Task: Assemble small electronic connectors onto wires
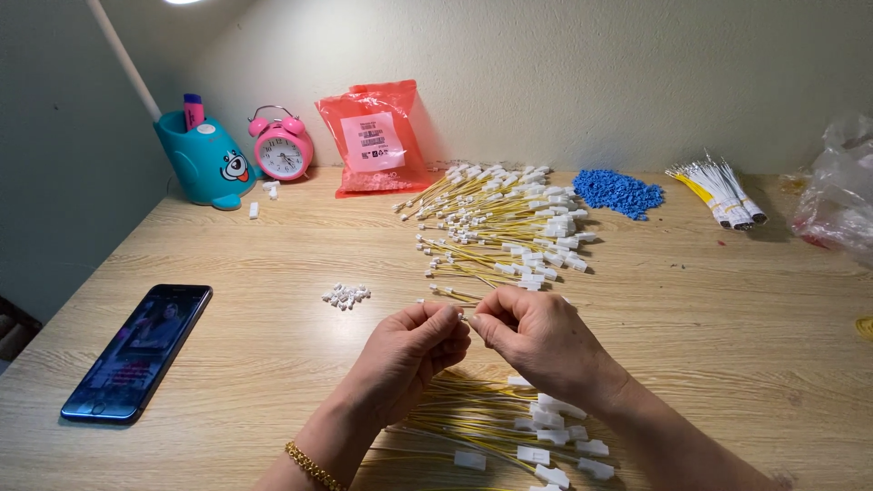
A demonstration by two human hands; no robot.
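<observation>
Yellow wires with white connectors (509, 427) lie bundled on the counter (273, 364) nearest the person, under both wrists. Above them, the left hand (409, 350) and right hand (536, 336) meet fingertip to fingertip, each grip pressed together, pinching a small white piece (465, 315) between them. Left of the hands lie loose white connectors (345, 295) and a phone (138, 350). Farther back spreads a larger heap of finished wires (505, 223), then blue beads (618, 193), a pink alarm clock (282, 145) and a red bag (377, 136).

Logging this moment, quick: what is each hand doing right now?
Left hand: fingers pinched shut on a small white connector.
Right hand: fingers pinched shut at that connector too; what it grips cannot be told.
</observation>
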